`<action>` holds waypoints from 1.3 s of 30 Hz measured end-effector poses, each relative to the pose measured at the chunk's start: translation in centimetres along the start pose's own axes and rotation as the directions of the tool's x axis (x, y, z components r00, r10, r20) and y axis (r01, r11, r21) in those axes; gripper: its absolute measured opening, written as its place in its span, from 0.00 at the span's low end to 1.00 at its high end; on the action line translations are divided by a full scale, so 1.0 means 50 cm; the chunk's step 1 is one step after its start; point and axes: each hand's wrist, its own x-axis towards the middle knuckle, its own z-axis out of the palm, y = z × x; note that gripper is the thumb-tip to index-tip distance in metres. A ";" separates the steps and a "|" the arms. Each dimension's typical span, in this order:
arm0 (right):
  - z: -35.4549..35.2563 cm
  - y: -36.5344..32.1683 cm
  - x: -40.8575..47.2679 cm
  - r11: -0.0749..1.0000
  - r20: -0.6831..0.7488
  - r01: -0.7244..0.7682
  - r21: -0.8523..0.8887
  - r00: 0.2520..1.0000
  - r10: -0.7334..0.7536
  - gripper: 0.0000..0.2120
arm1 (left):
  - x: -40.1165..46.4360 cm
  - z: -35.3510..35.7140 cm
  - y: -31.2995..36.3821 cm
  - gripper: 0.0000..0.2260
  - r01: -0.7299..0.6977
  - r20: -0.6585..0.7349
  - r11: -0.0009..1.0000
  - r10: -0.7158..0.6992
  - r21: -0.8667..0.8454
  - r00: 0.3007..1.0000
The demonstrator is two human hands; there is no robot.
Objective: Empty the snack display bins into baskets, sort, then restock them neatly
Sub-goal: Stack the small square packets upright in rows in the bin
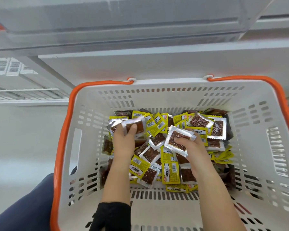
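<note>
White shelving [140,67] fills the upper half of the frame, with a clear plastic bin [123,22] at the top edge and a row of barcode labels [8,66] at the upper left. Below it, taking up the centre and lower right, sits a white slotted basket [260,164] with an orange rim and orange handles folded down along its edge.

Small snack packets [170,172] lie heaped loosely over the basket's floor, some with yellow printed faces and barcodes up, others showing a silver border round a dark reddish-brown window. They overlap at all angles, piled mostly toward the far and right walls.

Both hands reach down into the heap. The left hand [123,140], at centre left, has its fingers curled round a small bunch of silver-edged packets [132,125], lifted just above the pile. The right hand [190,145], just right of centre, pinches one silver-edged packet [177,139] between thumb and fingers, the packet tilted with its brown window facing up.

A black lace cuff [113,215] covers the left forearm at the lower edge; the right forearm is bare. Dark blue fabric [23,202] shows at the lower left, beside the basket's outer wall.
</note>
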 end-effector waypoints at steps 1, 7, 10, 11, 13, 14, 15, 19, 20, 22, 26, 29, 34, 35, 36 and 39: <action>0.003 -0.003 0.000 1.000 0.018 0.026 0.009 1.000 -0.026 0.24 | -0.003 -0.011 0.018 0.04 0.088 0.084 0.981 -0.074 -0.176 0.994; 0.036 -0.021 -0.018 0.998 0.085 0.064 0.022 0.994 -0.066 0.24 | -0.006 -0.020 0.078 0.33 0.234 0.475 0.933 -0.081 -0.272 0.876; 0.046 -0.023 -0.016 0.987 0.118 0.030 0.159 0.992 -0.049 0.09 | -0.011 -0.012 0.083 0.28 0.180 0.446 0.945 -0.042 -0.274 0.894; 0.049 -0.023 -0.017 0.978 0.138 0.021 0.209 0.989 -0.051 0.08 | -0.011 -0.010 0.082 0.24 0.156 0.430 0.955 -0.033 -0.254 0.902; 0.056 -0.020 -0.020 0.982 0.146 0.020 0.188 0.988 -0.048 0.09 | -0.019 -0.003 0.085 0.15 0.105 0.418 0.968 0.000 -0.229 0.908; 0.063 -0.022 -0.026 0.989 0.145 0.045 0.140 0.987 -0.066 0.15 | -0.030 0.002 0.095 0.12 0.068 0.423 0.977 0.025 -0.204 0.906; 0.068 -0.022 -0.030 0.994 0.159 0.073 0.086 0.984 -0.086 0.23 | -0.039 0.009 0.103 0.11 0.027 0.425 0.986 0.046 -0.163 0.904; 0.083 -0.046 -0.062 0.970 0.193 0.243 0.005 0.952 -0.239 0.29 | -0.086 0.021 0.150 0.19 -0.002 0.437 0.990 0.063 -0.140 0.897; 0.087 -0.059 -0.075 0.966 0.207 0.257 0.016 0.945 -0.254 0.29 | -0.099 0.015 0.168 0.20 0.021 0.435 0.986 0.055 -0.168 0.899; 0.096 -0.093 -0.107 0.954 0.236 0.301 0.007 0.926 -0.294 0.29 | -0.125 -0.007 0.211 0.19 0.047 0.416 0.974 0.051 -0.221 0.908; 0.126 -0.154 -0.197 0.872 0.328 0.463 -0.163 0.858 -0.394 0.22 | -0.191 -0.089 0.304 0.22 -0.010 0.346 0.982 0.077 -0.191 0.935; 0.144 -0.206 -0.281 0.795 0.426 0.561 -0.230 0.793 -0.436 0.19 | -0.254 -0.173 0.365 0.11 -0.136 0.278 0.980 0.173 -0.147 0.945; 0.176 -0.297 -0.436 0.631 0.573 0.735 -0.247 0.636 -0.516 0.24 | -0.377 -0.295 0.466 0.23 -0.523 0.259 0.851 0.496 0.046 0.829; 0.187 -0.322 -0.463 0.584 0.582 0.771 -0.253 0.604 -0.545 0.26 | -0.394 -0.316 0.489 0.28 -0.565 0.270 0.824 0.534 0.048 0.801; 0.199 -0.348 -0.483 0.534 0.598 0.805 -0.260 0.568 -0.566 0.24 | -0.404 -0.340 0.516 0.32 -0.585 0.278 0.810 0.553 0.043 0.786; 0.246 -0.436 -0.529 0.353 0.611 0.881 -0.315 0.473 -0.635 0.16 | -0.397 -0.404 0.583 0.30 -0.569 0.254 0.819 0.566 -0.072 0.784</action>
